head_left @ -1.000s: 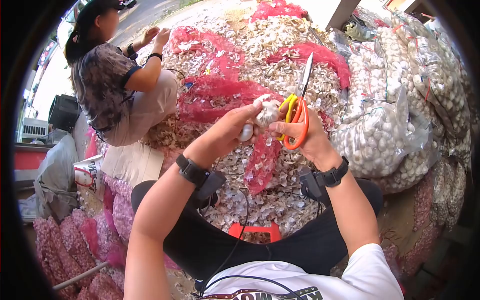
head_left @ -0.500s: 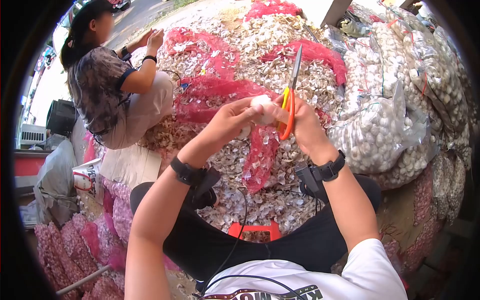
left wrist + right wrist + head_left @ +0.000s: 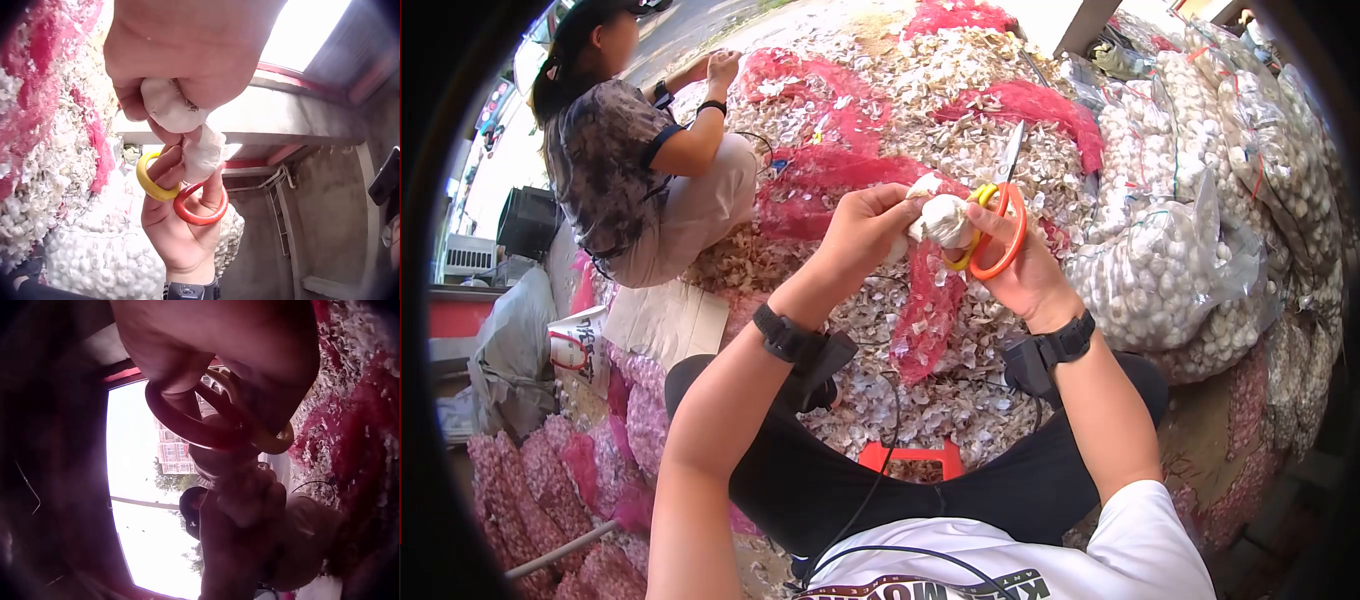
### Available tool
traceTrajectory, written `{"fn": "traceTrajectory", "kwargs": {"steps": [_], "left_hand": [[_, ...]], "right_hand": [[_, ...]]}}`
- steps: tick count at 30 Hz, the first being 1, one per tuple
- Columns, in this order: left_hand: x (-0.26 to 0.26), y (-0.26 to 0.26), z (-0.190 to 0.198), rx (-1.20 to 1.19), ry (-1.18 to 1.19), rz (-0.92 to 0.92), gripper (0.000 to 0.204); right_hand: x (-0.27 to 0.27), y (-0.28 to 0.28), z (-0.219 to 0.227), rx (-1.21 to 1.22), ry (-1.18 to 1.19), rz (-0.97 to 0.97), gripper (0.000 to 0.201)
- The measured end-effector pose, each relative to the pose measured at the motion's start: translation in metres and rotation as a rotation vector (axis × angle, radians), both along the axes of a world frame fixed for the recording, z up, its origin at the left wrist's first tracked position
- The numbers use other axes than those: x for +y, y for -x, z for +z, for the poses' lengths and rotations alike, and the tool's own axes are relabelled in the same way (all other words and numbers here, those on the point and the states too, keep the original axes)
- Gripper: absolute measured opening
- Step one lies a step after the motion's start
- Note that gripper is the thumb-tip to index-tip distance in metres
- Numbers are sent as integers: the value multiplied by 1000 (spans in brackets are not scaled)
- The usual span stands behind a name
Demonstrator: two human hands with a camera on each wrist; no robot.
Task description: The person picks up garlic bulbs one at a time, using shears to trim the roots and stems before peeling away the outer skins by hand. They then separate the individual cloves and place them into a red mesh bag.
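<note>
Fingers of my left hand (image 3: 867, 229) curl round garlic in the head view; in the left wrist view that hand (image 3: 187, 50) grips one white bulb (image 3: 170, 107) beneath its palm. Beside it, a second bulb (image 3: 204, 155) touches the fingers of my right hand (image 3: 184, 237). My right hand (image 3: 1027, 275) holds scissors by their orange handle (image 3: 1000, 262) and yellow handle (image 3: 961, 263), blades (image 3: 1013, 150) pointing away from me. A pale bulb (image 3: 946, 221) lies between the two hands. Dim light in the right wrist view leaves the bulbs there unclear.
Garlic skins (image 3: 970, 65) and red netting (image 3: 820, 190) cover the ground ahead. Large bags of garlic (image 3: 1150, 270) stand at the right, pink net sacks (image 3: 550, 480) at the lower left. Another person (image 3: 615, 170) sits at the left. A red stool edge (image 3: 912, 458) shows between the knees.
The bulb between my hands shows more fully than half a second ago. The scissors have turned so their two handles are spread apart in view, and my right palm faces up more.
</note>
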State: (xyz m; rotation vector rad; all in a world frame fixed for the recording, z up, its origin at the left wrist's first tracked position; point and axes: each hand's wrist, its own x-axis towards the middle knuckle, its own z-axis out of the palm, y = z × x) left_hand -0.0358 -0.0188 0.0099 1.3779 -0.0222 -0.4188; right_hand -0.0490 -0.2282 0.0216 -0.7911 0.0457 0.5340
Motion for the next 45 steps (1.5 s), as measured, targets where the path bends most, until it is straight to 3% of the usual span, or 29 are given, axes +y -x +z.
{"fn": "traceTrajectory", "kwargs": {"steps": [1, 3, 5, 7, 8, 10, 11, 14, 16, 19, 21, 23, 26, 28, 32, 34, 35, 37, 40, 45], "left_hand": [[-1, 0, 2, 0, 1, 3, 23], [-3, 3, 7, -292, -390, 10, 20], [-1, 5, 10, -386, -456, 33, 16], [3, 7, 14, -617, -673, 23, 15], [5, 7, 16, -617, -672, 25, 15], [10, 6, 19, -498, -860, -243, 24], [11, 6, 14, -495, -860, -240, 24], [13, 4, 5, -635, -718, -92, 41], [7, 2, 13, -332, -279, -130, 56], [-2, 3, 10, -243, -121, -116, 59], [2, 3, 10, -152, -221, -197, 57], [2, 3, 8, -236, -113, -165, 55], [9, -4, 5, -232, -142, -130, 34], [10, -4, 6, -320, -206, -93, 15], [13, -5, 2, -362, -352, -71, 14], [11, -1, 7, -76, -188, -66, 17], [10, -1, 7, -78, -187, -68, 17], [7, -2, 1, 82, 30, 52, 25], [2, -3, 12, 63, 47, 36, 27], [-4, -1, 3, 119, 195, -65, 30]], "right_hand": [[1, 0, 1, 0, 1, 3, 29], [2, 1, 5, 134, -77, -48, 30], [-6, -4, -7, 160, -138, -41, 29], [-11, -11, -10, 184, -201, -32, 28], [-13, -14, -12, 158, -177, -80, 27], [-15, -17, -12, 113, -140, -152, 23], [-15, -17, -12, 115, -139, -148, 23], [-16, -19, -14, 126, -91, -179, 15], [-14, -18, -12, 97, -23, -140, 17], [-6, -11, -10, 11, 75, -66, 21], [-3, -9, -10, -49, 103, -35, 23], [-3, -9, -12, -57, 115, -58, 25], [1, -10, 1, 83, 8, -130, 24], [2, -9, -2, 32, 25, -117, 25], [-1, -9, -2, -57, 91, -64, 28], [3, -7, 9, -103, 95, -19, 29], [8, -5, 16, -55, 84, -108, 28], [8, -6, 18, -5, 72, -200, 26], [-8, -15, 1, -134, 56, -151, 23], [-2, -9, -2, -61, 38, -168, 23]]}}
